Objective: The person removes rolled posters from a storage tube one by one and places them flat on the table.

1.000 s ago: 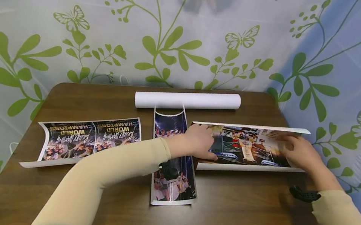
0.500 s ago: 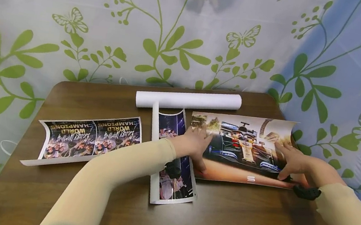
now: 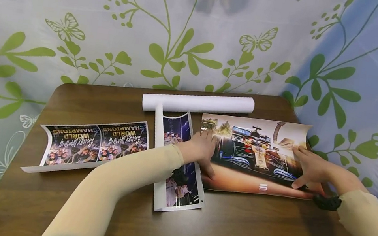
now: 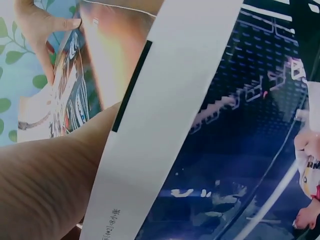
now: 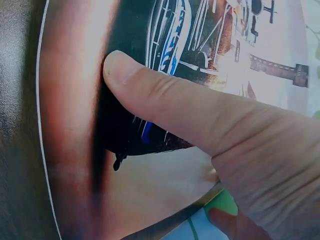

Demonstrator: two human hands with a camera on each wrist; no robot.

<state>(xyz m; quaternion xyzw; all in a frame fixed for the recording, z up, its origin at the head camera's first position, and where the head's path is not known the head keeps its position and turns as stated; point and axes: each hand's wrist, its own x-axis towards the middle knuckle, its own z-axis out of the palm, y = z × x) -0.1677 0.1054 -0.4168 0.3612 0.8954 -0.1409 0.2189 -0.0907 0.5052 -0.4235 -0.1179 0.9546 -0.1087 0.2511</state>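
Observation:
A glossy race car poster (image 3: 256, 154) lies unrolled at the right of the brown table, its far edge curving up a little. My left hand (image 3: 203, 150) presses on its left side with fingers spread, and my right hand (image 3: 314, 170) rests on its right side. In the right wrist view the thumb (image 5: 160, 97) lies straight along the print. Under my left wrist is a narrow poster (image 3: 183, 189) of a crowd, its white left edge curled over; in the left wrist view this poster (image 4: 235, 125) stands close beside the wrist.
A white paper roll (image 3: 198, 103) lies along the table's back, touching or near the narrow poster's top. At the left is a curled "World Champions" poster (image 3: 94, 143). A patterned curtain (image 3: 133, 27) hangs behind the brown table (image 3: 249, 229).
The race car poster, rolled in at its long edges before, is now spread flat under both hands. The narrow poster's left edge has curled over and shifted slightly left.

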